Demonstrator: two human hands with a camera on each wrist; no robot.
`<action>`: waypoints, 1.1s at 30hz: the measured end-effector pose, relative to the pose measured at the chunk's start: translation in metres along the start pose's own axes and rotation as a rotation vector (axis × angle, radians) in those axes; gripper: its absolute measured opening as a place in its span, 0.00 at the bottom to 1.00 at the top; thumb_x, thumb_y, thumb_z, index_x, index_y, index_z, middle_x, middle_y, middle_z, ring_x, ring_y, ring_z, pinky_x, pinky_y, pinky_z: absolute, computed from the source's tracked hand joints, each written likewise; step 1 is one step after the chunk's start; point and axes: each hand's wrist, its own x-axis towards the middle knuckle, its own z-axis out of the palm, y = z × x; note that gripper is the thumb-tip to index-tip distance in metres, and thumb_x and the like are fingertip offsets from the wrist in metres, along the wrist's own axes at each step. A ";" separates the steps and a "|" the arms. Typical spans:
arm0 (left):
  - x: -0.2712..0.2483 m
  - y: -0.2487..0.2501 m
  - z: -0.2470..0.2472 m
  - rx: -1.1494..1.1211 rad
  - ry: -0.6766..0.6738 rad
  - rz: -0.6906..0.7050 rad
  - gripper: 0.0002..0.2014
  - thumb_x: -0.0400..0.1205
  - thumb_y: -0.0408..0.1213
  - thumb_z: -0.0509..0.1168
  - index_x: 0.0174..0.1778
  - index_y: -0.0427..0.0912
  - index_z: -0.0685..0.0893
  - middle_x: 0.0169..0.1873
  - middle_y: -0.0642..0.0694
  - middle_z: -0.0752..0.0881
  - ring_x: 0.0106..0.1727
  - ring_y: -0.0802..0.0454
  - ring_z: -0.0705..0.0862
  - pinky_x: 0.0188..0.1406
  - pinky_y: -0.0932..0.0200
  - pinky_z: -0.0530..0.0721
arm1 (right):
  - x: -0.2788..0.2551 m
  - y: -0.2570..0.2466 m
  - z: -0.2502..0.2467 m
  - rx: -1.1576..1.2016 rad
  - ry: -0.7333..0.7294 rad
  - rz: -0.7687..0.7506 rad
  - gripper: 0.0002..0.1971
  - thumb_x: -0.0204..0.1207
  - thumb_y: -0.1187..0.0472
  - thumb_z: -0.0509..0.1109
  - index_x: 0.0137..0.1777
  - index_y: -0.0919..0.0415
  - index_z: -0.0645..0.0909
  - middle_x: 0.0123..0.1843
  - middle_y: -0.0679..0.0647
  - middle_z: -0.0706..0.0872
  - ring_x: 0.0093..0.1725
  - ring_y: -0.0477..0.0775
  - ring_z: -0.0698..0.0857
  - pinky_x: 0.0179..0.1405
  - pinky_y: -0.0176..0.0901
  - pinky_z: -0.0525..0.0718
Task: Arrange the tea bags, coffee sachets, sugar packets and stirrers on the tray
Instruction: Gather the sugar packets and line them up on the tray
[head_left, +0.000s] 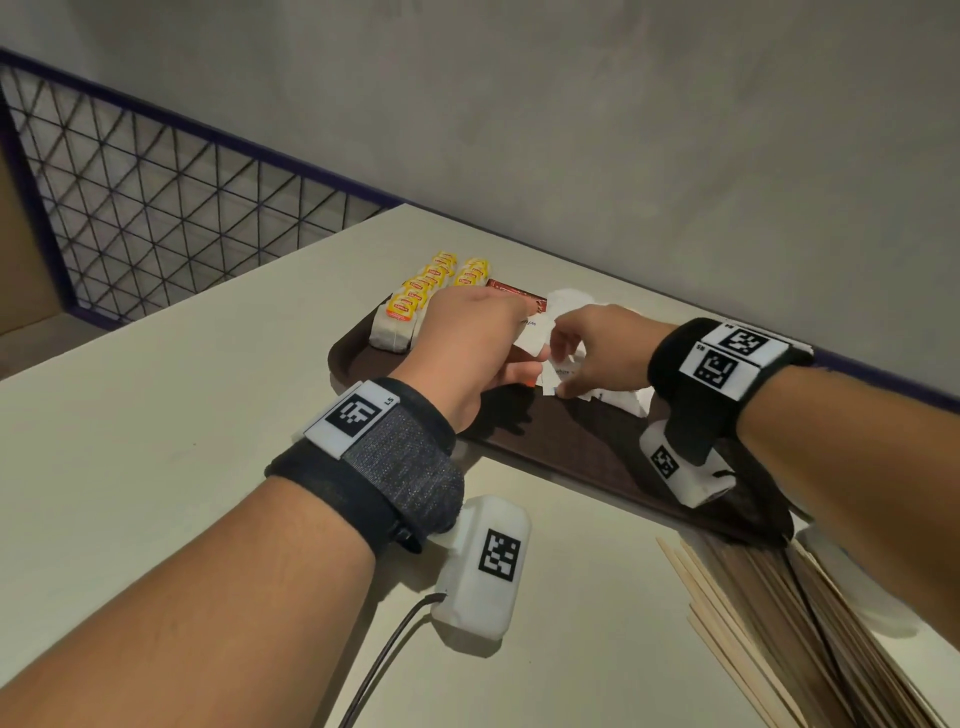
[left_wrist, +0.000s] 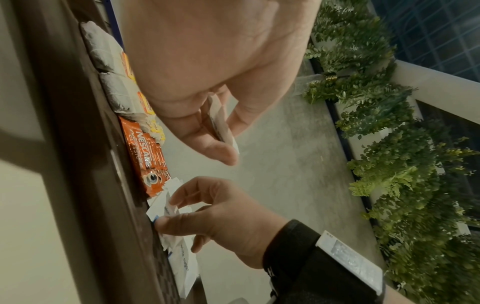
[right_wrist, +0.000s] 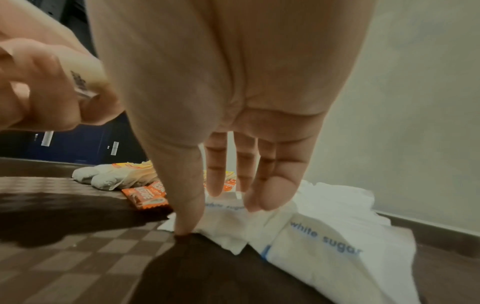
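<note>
1. Head view: we see a dark brown plastic tray on a pale table, with both our hands over its middle.
2. Our left hand pinches a small stack of white paper sugar packets between thumb and fingers.
3. Our right hand reaches down with nearly straight fingers, its tips touching the loose heap of white sugar packets on the tray; it grips nothing.
4. Yellow-tagged white tea bags and orange coffee sachets already lie in rows at the tray's far-left end.
5. Thin pale wooden stirrers wait on the table, off the tray.
6. To do this step well, we judge we should square the packets' edges before laying them beside the sachets.
7. The right wrist view alone shows the thumb tip pressing the tray beside the heap; the head view alone shows the stirrers.
</note>
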 end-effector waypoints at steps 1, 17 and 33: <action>0.000 0.000 0.000 -0.004 0.001 0.000 0.06 0.87 0.31 0.70 0.57 0.35 0.87 0.58 0.31 0.89 0.35 0.45 0.92 0.29 0.57 0.92 | 0.002 0.000 0.001 -0.002 0.008 0.002 0.17 0.70 0.49 0.83 0.53 0.49 0.82 0.57 0.48 0.84 0.53 0.53 0.81 0.48 0.44 0.77; 0.006 -0.007 0.004 0.039 -0.028 -0.060 0.15 0.86 0.21 0.57 0.65 0.32 0.82 0.48 0.39 0.80 0.38 0.47 0.81 0.34 0.58 0.80 | -0.011 0.004 -0.016 0.218 0.093 0.124 0.16 0.78 0.49 0.78 0.59 0.53 0.80 0.43 0.51 0.88 0.32 0.49 0.91 0.31 0.41 0.84; -0.005 -0.001 0.001 -0.068 -0.216 -0.128 0.12 0.87 0.41 0.65 0.60 0.38 0.87 0.47 0.40 0.90 0.41 0.48 0.87 0.37 0.56 0.89 | -0.084 -0.021 -0.063 0.620 0.207 -0.062 0.04 0.79 0.61 0.78 0.51 0.60 0.89 0.49 0.58 0.92 0.42 0.53 0.87 0.44 0.44 0.87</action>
